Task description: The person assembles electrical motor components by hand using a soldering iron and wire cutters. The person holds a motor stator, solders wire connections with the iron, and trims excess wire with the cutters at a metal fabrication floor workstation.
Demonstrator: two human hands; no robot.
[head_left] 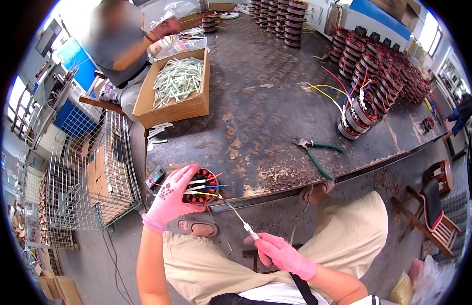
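Note:
At the table's near edge, my left hand (171, 195), in a pink glove, is wrapped round a motor stator (211, 189) with red windings. Red, blue and yellow wires with white sleeves stick out of it to the right. My right hand (281, 254), also gloved in pink, grips a slim tool (249, 230) with a long thin metal shaft; its exact kind is unclear. The shaft's tip comes close to the yellow wire's end; whether they touch cannot be told. Pliers (310, 146) with green handles lie spread on the table to the right.
A cardboard box (198, 108) of white sleeves stands at the table's left, loose sleeves (157, 131) beside it. Stacked stators (355, 119) crowd the right; more stacks (294, 25) stand behind. Another person (119, 51) works at far left. A wire cage (111, 178) borders the table.

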